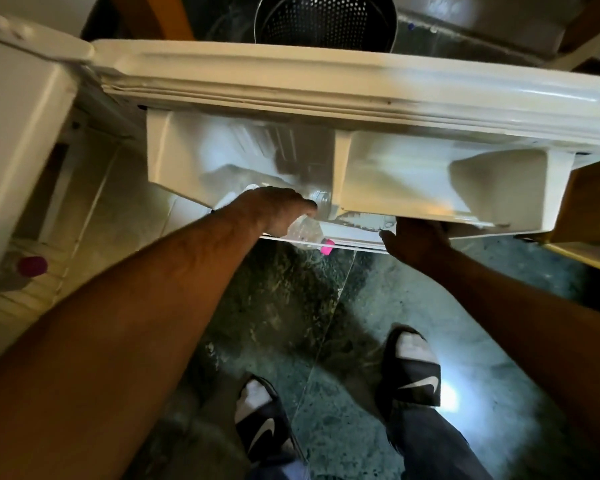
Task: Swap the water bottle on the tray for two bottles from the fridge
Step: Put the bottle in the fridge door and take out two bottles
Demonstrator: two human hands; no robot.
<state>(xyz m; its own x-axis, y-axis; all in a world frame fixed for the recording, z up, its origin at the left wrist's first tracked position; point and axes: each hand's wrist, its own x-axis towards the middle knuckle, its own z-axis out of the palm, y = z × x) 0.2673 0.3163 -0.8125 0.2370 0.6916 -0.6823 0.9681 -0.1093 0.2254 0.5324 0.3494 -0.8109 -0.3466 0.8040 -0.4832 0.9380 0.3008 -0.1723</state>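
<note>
Left hand (278, 209) is clamped on a clear bottle (307, 233) w/ pink cap (327, 246), held tilted at the fridge door shelf (243, 188). Right hand (416, 242) grips the door's lower edge; fingers hidden, so can't tell how closed. Best approach: keep door steady, lift bottle clear of the shelf lip before pulling out. Another pink-capped bottle (25, 268) lies inside the fridge, left.

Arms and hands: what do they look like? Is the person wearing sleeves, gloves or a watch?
Both forearms are bare, with no sleeves in view. The left hand and the right hand wear no gloves. No watch or bracelet shows on either wrist, and no rings can be made out. The left forearm is hairy.
</note>
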